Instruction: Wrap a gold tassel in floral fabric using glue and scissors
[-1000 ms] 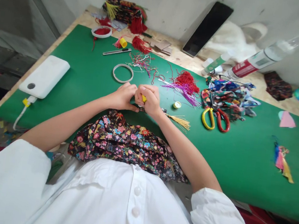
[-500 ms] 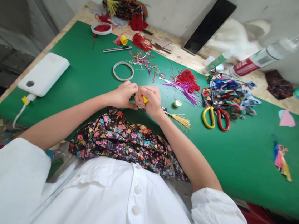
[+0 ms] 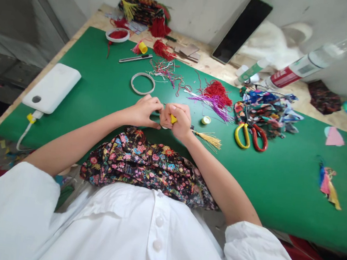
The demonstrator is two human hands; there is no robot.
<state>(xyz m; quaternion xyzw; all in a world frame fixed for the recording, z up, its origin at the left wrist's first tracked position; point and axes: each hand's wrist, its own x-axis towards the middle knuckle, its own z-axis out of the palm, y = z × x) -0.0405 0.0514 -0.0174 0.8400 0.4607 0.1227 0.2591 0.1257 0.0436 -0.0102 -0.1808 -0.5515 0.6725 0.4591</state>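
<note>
Both of my hands meet over the green mat, just beyond the flowered dark cloth (image 3: pixel 148 160) on my lap. My right hand (image 3: pixel 179 122) is a fist around a small yellow thing (image 3: pixel 173 118), most of it hidden by the fingers. To its left my left hand (image 3: pixel 146 111) has curled fingers and thumb reaching against the right fist; whatever they pinch is hidden. Right of the right wrist lies a golden-yellow tassel (image 3: pixel 209 139). A small round cap-like piece (image 3: pixel 206 120) sits above the tassel.
Scissors (image 3: pixel 251 134) with yellow and red handles lie by fabric scraps (image 3: pixel 269 111). Red and purple threads (image 3: pixel 216 99), a tape ring (image 3: pixel 143 84) and a cutter knife (image 3: pixel 135 58) are farther back. A white power bank (image 3: pixel 53 87) lies left, a bottle (image 3: pixel 299 71) back right.
My right hand has shifted slightly right, with the yellow thing still in it. The gap between the left thumb and fingers looks a little wider.
</note>
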